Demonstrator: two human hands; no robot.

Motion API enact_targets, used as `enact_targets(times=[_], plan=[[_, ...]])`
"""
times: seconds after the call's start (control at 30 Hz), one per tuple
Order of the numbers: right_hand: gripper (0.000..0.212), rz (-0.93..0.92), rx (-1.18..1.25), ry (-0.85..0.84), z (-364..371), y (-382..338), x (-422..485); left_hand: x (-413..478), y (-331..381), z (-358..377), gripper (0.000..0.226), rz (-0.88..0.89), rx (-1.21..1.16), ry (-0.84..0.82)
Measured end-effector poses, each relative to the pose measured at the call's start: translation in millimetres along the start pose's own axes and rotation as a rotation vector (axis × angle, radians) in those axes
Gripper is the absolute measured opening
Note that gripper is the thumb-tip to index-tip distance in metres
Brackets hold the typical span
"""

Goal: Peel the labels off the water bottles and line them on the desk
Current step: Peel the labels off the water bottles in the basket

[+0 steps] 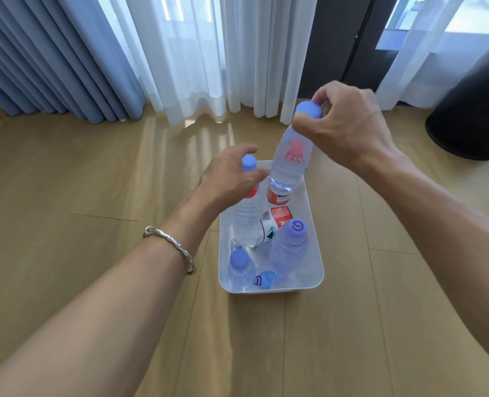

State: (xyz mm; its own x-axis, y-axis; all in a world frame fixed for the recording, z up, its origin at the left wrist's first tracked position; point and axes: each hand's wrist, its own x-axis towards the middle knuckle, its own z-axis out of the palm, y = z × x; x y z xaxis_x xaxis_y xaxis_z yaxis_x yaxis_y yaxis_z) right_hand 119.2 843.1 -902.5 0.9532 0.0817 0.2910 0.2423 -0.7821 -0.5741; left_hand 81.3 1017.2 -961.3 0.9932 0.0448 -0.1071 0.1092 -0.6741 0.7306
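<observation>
The right hand (349, 124) pinches the neck of a clear plastic water bottle with a lilac cap and red printed label (290, 156), fingers closed just under the cap, so the bottle hangs tilted w/ its base over the far end of the white rectangular plastic bin (315, 247). Gripping high like that leaves the whole label area bare, prob. so the other hand can get at it. The bottle is clear of the bin & touches nothing below, as far as I can tell.

The left hand (232, 173), w/ a thin silver bangle (170, 245) on the wrist, is half open, fingers loosely curled, holding nothing. It sits right by the cap of a 2nd clear ribbed bottle w/ lilac cap (247, 216) that leans upright in the bin. Can't tell if it touches that one or is heading for the lifted bottle.

In the bin: 2 more lilac-capped bottles at the near end (290, 247) (240, 267), a loose crumpled blue piece (264, 279) at the near wall, and red-and-white labelled bottles lying low in the middle (277, 219). So approx 6 bottles, most still w/ labels.

The bin stands on a pale wood-plank floor (94, 196); no desk in view & no bottles lined up anywhere visible. Judgement: task is early, at the pick-up step, label not yet peeled on the held one. Wet-looking thin plastic could slip or crush if squeezed at the body, hence the neck grip.
</observation>
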Motion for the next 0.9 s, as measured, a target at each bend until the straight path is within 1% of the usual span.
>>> enact_targets(times=[0.1, 0.17, 0.27, 0.33, 0.4, 0.47, 0.5, 0.57, 0.6, 0.63, 0.67, 0.7, 0.73, 0.77, 0.8, 0.9], plan=[[0.034, -0.023, 0.041, -0.001, -7.3, -17.3, -0.5, -4.7, 11.5, -0.4, 0.063, 0.079, -0.121, -0.050], [0.032, -0.058, 0.064, 0.011, -12.3, -29.6, 0.2, -5.8, 19.5, 0.0, 0.062, 0.119, -0.218, -0.048], [0.029, -0.094, 0.135, 0.049, -17.3, -43.2, 2.6, -2.9, 31.3, -2.5, 0.057, 0.187, -0.295, 0.006], [0.026, -0.099, 0.260, 0.069, -17.7, -46.1, 5.6, -1.9, 38.7, -6.3, 0.051, 0.233, -0.343, 0.012], [0.025, -0.087, 0.433, 0.058, -18.1, -44.0, 9.2, -0.5, 44.5, -11.4, 0.045, 0.235, -0.447, 0.014], [0.021, -0.061, 0.542, -0.015, -16.2, -36.1, 11.9, 2.0, 47.1, -18.1, 0.047, 0.189, -0.645, -0.003], [0.017, -0.033, 0.558, -0.071, -13.4, -31.3, 11.7, 3.4, 46.7, -22.7, 0.048, 0.162, -0.723, 0.000], [0.013, 0.030, 0.535, -0.218, -3.9, -18.5, 8.1, 7.0, 42.6, -33.3, 0.046, 0.133, -0.790, 0.029], [0.015, 0.053, 0.523, -0.322, 1.9, -10.7, 4.7, 9.0, 38.8, -38.4, 0.044, 0.129, -0.803, 0.038], [0.018, 0.067, 0.521, -0.445, 7.5, -3.8, 0.5, 10.2, 34.7, -43.6, 0.041, 0.131, -0.821, 0.038], [0.026, 0.079, 0.533, -0.573, 11.9, 0.7, -5.0, 11.7, 30.2, -47.3, 0.039, 0.129, -0.853, 0.032], [0.039, 0.086, 0.551, -0.679, 16.1, 3.8, -9.6, 12.0, 26.7, -50.6, 0.038, 0.129, -0.892, 0.018], [0.050, 0.081, 0.570, -0.742, 20.9, 5.5, -13.4, 12.8, 23.6, -52.8, 0.038, 0.127, -0.924, 0.003], [0.053, 0.071, 0.582, -0.756, 26.0, 5.1, -17.0, 13.4, 21.2, -53.9, 0.038, 0.130, -0.944, -0.012], [0.051, 0.065, 0.583, -0.728, 32.3, 3.6, -20.1, 14.0, 19.5, -54.0, 0.036, 0.133, -0.956, -0.022], [0.039, 0.070, 0.535, -0.547, 50.3, -2.3, -26.8, 15.2, 17.4, -51.4, 0.025, 0.152, -0.917, -0.015]])
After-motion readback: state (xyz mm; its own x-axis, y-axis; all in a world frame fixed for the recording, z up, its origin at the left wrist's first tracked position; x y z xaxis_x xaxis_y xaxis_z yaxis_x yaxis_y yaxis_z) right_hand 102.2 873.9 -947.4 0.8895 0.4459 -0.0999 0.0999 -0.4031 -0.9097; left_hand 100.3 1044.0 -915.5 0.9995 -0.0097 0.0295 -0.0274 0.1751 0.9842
